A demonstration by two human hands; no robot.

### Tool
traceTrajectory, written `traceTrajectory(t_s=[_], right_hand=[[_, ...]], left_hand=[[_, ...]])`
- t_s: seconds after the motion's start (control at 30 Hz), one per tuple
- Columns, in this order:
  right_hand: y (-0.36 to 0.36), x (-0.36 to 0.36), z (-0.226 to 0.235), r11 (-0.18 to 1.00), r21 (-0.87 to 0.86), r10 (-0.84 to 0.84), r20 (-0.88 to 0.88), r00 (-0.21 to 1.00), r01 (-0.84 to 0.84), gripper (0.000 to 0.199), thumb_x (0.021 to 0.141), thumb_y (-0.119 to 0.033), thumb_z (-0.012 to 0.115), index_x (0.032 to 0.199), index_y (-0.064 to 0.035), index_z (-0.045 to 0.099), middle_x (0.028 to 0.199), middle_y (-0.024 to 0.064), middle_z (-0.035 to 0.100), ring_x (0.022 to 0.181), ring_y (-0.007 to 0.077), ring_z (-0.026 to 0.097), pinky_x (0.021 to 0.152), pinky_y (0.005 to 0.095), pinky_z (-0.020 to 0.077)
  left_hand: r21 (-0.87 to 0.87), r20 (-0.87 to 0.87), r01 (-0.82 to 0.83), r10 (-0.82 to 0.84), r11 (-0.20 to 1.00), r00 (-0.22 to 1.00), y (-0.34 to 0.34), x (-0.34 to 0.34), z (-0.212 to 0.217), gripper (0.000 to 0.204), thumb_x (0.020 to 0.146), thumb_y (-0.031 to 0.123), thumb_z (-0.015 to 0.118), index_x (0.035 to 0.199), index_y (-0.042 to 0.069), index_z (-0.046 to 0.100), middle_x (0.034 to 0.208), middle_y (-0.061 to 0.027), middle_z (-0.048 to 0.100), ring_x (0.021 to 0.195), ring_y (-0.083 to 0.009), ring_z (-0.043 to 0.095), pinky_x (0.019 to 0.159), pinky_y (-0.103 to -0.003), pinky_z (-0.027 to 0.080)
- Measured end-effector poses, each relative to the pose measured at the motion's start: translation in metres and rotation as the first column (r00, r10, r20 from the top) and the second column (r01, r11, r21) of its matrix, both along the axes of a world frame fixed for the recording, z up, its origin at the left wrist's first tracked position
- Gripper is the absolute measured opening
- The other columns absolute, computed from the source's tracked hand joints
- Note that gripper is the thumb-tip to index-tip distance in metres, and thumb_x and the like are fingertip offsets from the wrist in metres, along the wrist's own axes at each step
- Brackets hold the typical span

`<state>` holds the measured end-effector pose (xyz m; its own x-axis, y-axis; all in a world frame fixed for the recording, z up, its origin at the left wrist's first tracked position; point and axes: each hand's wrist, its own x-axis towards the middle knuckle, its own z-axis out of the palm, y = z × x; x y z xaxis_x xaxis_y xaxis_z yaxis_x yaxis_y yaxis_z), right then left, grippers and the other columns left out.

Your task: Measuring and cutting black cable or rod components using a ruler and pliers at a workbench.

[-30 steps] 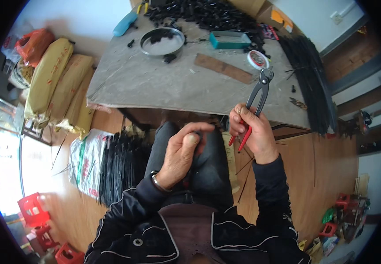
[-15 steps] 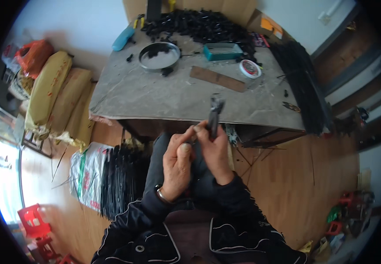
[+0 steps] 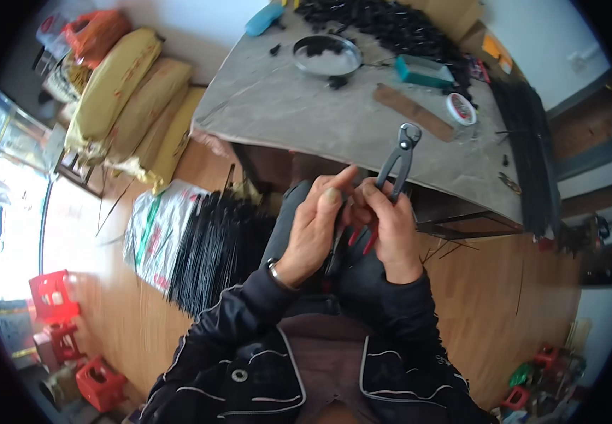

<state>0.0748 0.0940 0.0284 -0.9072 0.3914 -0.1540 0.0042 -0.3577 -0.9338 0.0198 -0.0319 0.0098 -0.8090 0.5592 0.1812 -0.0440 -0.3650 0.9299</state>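
Observation:
My right hand (image 3: 395, 230) is wrapped round a pair of end-cutting pincers (image 3: 399, 161). Their grey jaws point up and away over the table's front edge, and red handle ends show below the fingers. Close beside it, my left hand (image 3: 312, 226) has its index finger stretched toward the right hand, with thumb and other fingers closed. Something dark and narrow shows below the left fingers; its kind cannot be made out. Both hands are above my lap, just in front of the grey table (image 3: 271, 106).
On the table are a round metal dish (image 3: 327, 56), a teal tray (image 3: 425, 71), a rusty flat bar (image 3: 412, 112), a white tub (image 3: 461, 109) and a heap of black parts (image 3: 377, 28). Black strips (image 3: 214, 244) lie in a bundle left of my legs. Yellow sacks (image 3: 119, 92) are stacked at left.
The view has shifted, so the table sits higher and farther right. The pincers have turned, now showing their jaws and spread arms clearly. My hands remain close together.

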Motion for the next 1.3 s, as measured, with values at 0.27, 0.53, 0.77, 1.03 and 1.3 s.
traceTrajectory(t_s=[0.27,0.53,0.77,1.03,1.3], right_hand=[[-0.022,-0.004,0.001,0.994,0.103,0.034,-0.024,0.999,-0.031,0.019,0.095,-0.022,0.060,0.095,-0.0024,0.061,0.076,-0.0018,0.057,0.067,0.0071,0.051,0.062,0.0219,0.0415],[-0.028,-0.002,0.006,0.996,0.085,-0.010,-0.005,1.000,0.011,0.013,0.095,-0.019,0.060,0.094,-0.0058,0.060,0.076,-0.0030,0.054,0.066,0.0068,0.050,0.058,0.0216,0.0407],[-0.027,-0.001,0.006,0.997,0.075,-0.010,0.008,1.000,0.010,0.013,0.094,-0.019,0.060,0.093,-0.0062,0.060,0.075,-0.0037,0.052,0.066,0.0064,0.049,0.058,0.0211,0.0399],[-0.027,0.000,0.005,0.999,0.048,-0.020,0.000,1.000,0.020,0.013,0.095,-0.019,0.060,0.095,-0.0057,0.060,0.076,-0.0040,0.052,0.067,0.0056,0.048,0.059,0.0208,0.0396],[-0.027,0.001,0.004,0.999,0.053,-0.013,0.003,1.000,0.013,0.015,0.095,-0.020,0.060,0.096,-0.0048,0.060,0.076,-0.0036,0.053,0.067,0.0056,0.048,0.059,0.0208,0.0396]], left_hand=[[0.007,0.064,0.009,-0.009,1.000,0.998,-0.012,-0.005,-0.002,0.049,0.104,0.039,0.035,0.132,0.003,0.053,0.111,0.0002,0.051,0.087,-0.0066,0.048,0.079,-0.021,0.041],[0.006,0.033,0.002,-0.002,1.000,0.999,-0.012,-0.003,-0.002,0.049,0.104,0.038,0.035,0.132,0.003,0.053,0.108,0.0002,0.050,0.087,-0.0059,0.048,0.074,-0.020,0.043],[0.032,0.049,0.009,-0.010,0.999,0.999,-0.011,-0.001,0.002,0.049,0.104,0.039,0.035,0.131,0.002,0.053,0.110,-0.0010,0.049,0.084,-0.0065,0.050,0.072,-0.020,0.044],[0.050,0.056,0.033,-0.036,0.998,0.998,-0.011,0.000,0.002,0.049,0.104,0.038,0.035,0.131,0.002,0.053,0.113,-0.0024,0.050,0.087,-0.0072,0.052,0.072,-0.021,0.045],[0.090,0.094,0.067,-0.075,0.994,0.993,-0.012,0.001,0.001,0.048,0.104,0.037,0.035,0.132,0.002,0.051,0.116,-0.0035,0.051,0.091,-0.0083,0.054,0.076,-0.021,0.046]])
